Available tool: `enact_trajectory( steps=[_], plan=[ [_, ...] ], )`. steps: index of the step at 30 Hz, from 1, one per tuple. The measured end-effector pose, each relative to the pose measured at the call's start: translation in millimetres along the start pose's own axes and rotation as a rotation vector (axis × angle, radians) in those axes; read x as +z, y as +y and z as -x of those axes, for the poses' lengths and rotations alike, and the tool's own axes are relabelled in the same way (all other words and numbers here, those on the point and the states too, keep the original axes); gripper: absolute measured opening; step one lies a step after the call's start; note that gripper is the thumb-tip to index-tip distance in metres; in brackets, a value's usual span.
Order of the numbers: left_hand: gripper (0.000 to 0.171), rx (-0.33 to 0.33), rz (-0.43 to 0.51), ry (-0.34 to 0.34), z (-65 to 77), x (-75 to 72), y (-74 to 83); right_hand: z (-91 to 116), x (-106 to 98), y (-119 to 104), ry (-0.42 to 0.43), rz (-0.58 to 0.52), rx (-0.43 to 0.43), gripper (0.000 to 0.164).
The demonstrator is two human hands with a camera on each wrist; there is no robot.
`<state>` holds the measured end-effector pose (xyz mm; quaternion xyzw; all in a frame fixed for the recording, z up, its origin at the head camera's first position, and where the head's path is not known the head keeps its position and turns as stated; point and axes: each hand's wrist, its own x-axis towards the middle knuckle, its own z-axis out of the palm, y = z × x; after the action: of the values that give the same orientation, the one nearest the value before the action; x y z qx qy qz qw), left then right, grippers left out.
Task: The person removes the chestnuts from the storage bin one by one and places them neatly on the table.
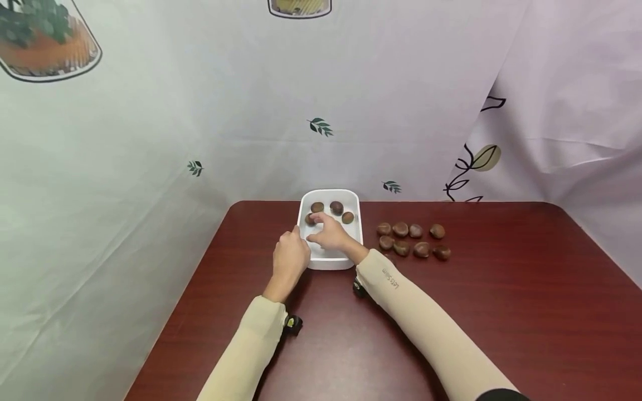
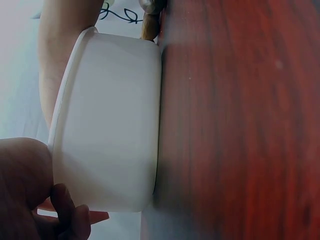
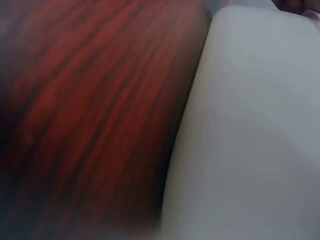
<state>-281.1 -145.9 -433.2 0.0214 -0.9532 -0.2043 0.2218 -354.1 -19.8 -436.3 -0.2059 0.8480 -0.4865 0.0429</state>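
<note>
The white container (image 1: 331, 264) sits upright on the bench (image 1: 321, 345), close to its far edge, with its opening facing up and its base flat on the wood. Its long axis runs away from the person, so one short end faces the body and the other faces the patterned backdrop (image 1: 261, 111). Inside, at least four chestnuts (image 1: 336, 208) lie toward the far end, two at the back and two slightly nearer; whether others lie under the fingers cannot be told. To the right of the container, well apart from its wall, a loose group of chestnuts (image 1: 421, 249) rests on the bench in two rough rows running left to right, four plainly visible in each. The left hand (image 1: 291, 256) comes in from the near left, knuckles up, with its fingers curled over the container's left rim and clamped on it; the left wrist view shows the fingertips against the outer wall. The right arm slants in from the lower right, its cream sleeve (image 1: 426, 323) ending just beside the container's near right corner. The right hand (image 1: 330, 233) passes over the right rim and points leftward inside, thumb and fingers apart, the fingertips at the nearer left chestnut (image 1: 309, 219).
</note>
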Motion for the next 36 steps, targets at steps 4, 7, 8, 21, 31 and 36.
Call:
enact_trajectory(
  steps=[4, 7, 8, 21, 31, 36],
  plan=[
    [0.032, 0.020, -0.002, 0.020, 0.5, -0.2, 0.2, -3.0, 1.2, 1.6, 0.019, 0.124, -0.066, 0.061],
    [0.033, 0.032, -0.007, 0.011, 0.9, 0.9, 0.1, -5.5, 2.2, 2.5, 0.022, 0.141, -0.072, 0.062],
    [0.033, 0.034, -0.008, 0.005, 1.5, 1.0, 0.0, -6.1, 2.6, 2.5, 0.016, 0.145, -0.070, 0.062],
    [0.035, 0.040, 0.026, 0.000, -0.1, -1.3, 0.1, -15.0, 2.4, 0.2, -0.056, 0.146, -0.005, 0.076],
    [0.038, -0.002, 0.016, -0.048, -1.5, -1.4, -1.2, -15.4, 3.0, 1.3, -0.109, 0.202, -0.025, 0.062],
    [0.033, 0.008, 0.018, -0.029, -1.4, -0.1, -0.3, -13.1, 3.2, 0.8, -0.182, 0.182, -0.025, 0.039]
  ],
)
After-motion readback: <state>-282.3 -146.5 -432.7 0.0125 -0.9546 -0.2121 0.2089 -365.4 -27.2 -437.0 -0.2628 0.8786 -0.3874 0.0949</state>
